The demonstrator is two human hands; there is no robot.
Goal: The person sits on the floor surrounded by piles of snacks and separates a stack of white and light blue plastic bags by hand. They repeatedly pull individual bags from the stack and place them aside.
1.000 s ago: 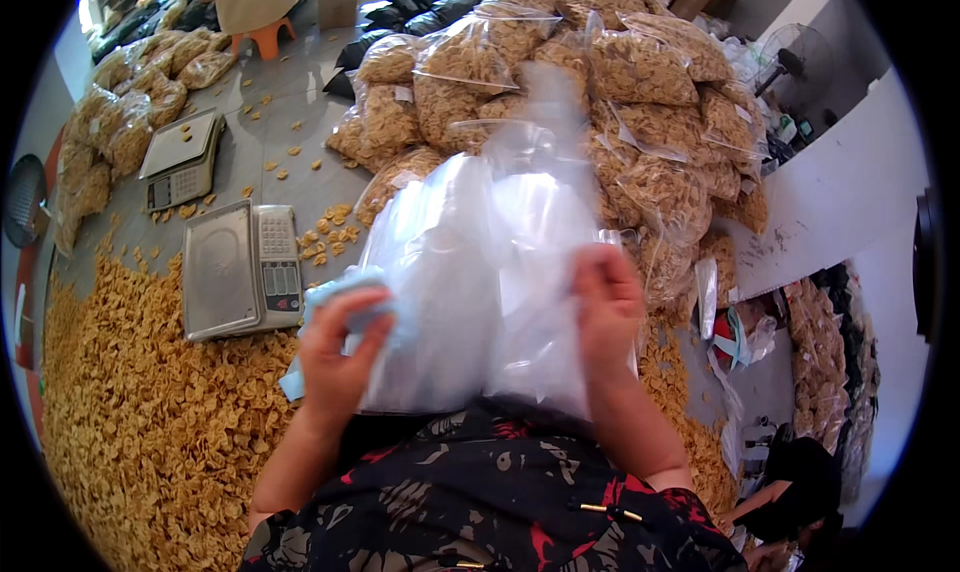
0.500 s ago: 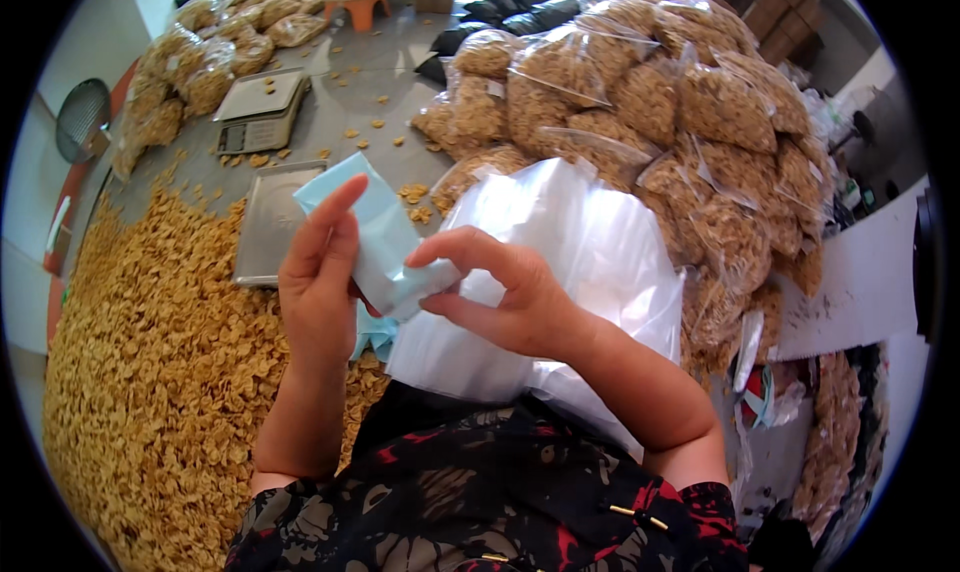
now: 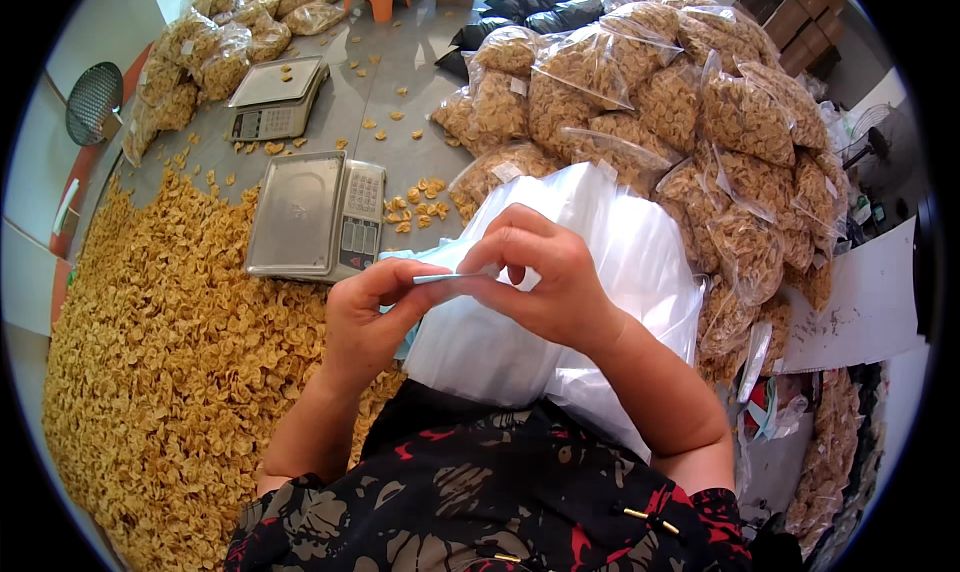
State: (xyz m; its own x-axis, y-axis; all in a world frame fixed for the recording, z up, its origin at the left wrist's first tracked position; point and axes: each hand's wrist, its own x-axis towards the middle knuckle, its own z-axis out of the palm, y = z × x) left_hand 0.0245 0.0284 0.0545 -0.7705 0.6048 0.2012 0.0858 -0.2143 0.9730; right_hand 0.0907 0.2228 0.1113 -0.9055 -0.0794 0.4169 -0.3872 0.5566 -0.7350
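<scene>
A light blue paper strip [image 3: 435, 279] is held nearly edge-on in front of me, above my lap. My left hand [image 3: 372, 317] pinches its left end between thumb and fingers. At the other end, the thumb and bent fingers of my right hand [image 3: 545, 280] are closed on it, close to the left fingertips. More pale blue paper shows behind and below the hands. Under my right hand, a stack of clear plastic bags [image 3: 480, 357] lies across my lap. Just beyond my left hand stands a weighing scale [image 3: 295, 217] with a steel pan and a keypad.
Loose golden flakes [image 3: 180, 372] form a big heap at left. Filled clear bags [image 3: 690, 102] are piled high at right, with black bags [image 3: 525, 12] behind. A second scale [image 3: 275, 97], more filled bags [image 3: 225, 57] and an orange stool [image 3: 378, 2] stand farther off.
The blue strip went from a raised, broad-side view to nearly edge-on. My left hand came down and right, closer to my right hand. The near scale's keypad is now uncovered.
</scene>
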